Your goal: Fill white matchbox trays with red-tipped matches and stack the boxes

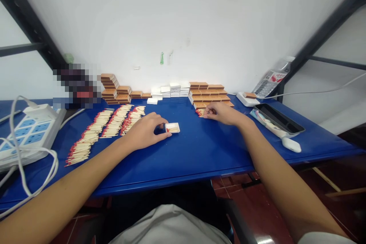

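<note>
Currently, the left hand [144, 131] is gripping the white tray [173, 125] on the desk [200, 160] (only a few matches [172, 130] are lying inside); the right hand [219, 113] is touching a small match pile [199, 113], its fingers' grip being indeterminable. Three match rows [116, 122] are lying loose.

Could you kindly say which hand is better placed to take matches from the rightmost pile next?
Probably the right hand: its fingers are at that pile, while the left hand, farther away, holds the white tray.
</note>
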Demonstrator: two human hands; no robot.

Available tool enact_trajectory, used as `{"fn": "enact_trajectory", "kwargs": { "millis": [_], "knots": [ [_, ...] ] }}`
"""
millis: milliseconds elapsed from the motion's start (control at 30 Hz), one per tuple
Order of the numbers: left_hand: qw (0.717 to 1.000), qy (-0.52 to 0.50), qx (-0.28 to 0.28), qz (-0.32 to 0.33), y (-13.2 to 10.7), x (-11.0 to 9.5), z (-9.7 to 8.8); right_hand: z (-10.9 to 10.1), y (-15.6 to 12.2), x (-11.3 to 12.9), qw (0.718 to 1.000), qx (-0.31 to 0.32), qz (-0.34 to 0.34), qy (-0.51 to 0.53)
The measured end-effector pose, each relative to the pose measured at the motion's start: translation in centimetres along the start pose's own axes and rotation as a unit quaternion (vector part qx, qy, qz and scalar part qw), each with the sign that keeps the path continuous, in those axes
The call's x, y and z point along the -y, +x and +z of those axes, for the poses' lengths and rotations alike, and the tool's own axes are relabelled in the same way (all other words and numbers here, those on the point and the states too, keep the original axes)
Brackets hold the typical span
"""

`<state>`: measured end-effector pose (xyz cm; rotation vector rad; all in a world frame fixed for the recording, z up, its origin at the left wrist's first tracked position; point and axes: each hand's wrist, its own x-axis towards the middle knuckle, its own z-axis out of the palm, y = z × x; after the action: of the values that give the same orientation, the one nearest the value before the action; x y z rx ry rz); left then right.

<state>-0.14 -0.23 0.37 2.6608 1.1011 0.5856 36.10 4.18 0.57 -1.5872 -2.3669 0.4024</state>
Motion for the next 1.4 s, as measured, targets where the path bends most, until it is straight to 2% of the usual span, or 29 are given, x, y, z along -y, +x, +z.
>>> {"fn": "enact_trajectory", "kwargs": {
  "millis": [267,367,567,700,867,933,1000,1100,1167,1300,1400],
  "knots": [
    [1.000,-0.001,0.004,-0.003,-0.1,-0.2,-0.1,0.1,-0.2,0.5,1.000,0.003,-0.008,0.006],
    [1.000,-0.005,0.004,0.000,-0.1,-0.1,0.0,0.3,-0.4,2.4,0.998,-0.021,-0.048,0.026],
    [1.000,-0.014,0.000,0.013,-0.1,-0.2,0.3,0.8,-1.2,7.9,0.990,-0.052,-0.126,0.046],
    [1.000,-0.009,-0.008,0.015,-0.1,-0.4,0.4,1.7,-1.1,10.1,0.984,-0.033,-0.160,0.065],
    [1.000,0.000,-0.011,0.017,-0.1,-0.4,0.5,3.0,-0.6,11.5,0.980,-0.001,-0.181,0.087],
    [1.000,-0.002,-0.010,0.016,-0.1,-0.4,0.5,3.0,-0.5,11.4,0.979,-0.006,-0.181,0.090],
    [1.000,-0.005,-0.010,0.012,-0.1,-0.3,0.5,2.6,-0.6,10.5,0.981,-0.040,-0.169,0.080],
    [1.000,-0.006,-0.012,0.005,-0.1,-0.3,0.3,1.4,-0.8,7.8,0.985,-0.107,-0.128,0.048],
    [1.000,-0.003,-0.009,0.001,-0.1,-0.3,0.3,0.5,-0.9,5.6,0.988,-0.129,-0.078,0.012],
    [1.000,0.003,-0.001,-0.003,-0.1,-0.3,0.1,-0.5,-0.9,2.2,0.995,-0.092,-0.009,-0.042],
    [1.000,0.004,0.000,-0.004,-0.1,-0.2,0.1,-0.5,-0.8,1.4,0.999,-0.040,0.003,-0.035]
  ]
}}
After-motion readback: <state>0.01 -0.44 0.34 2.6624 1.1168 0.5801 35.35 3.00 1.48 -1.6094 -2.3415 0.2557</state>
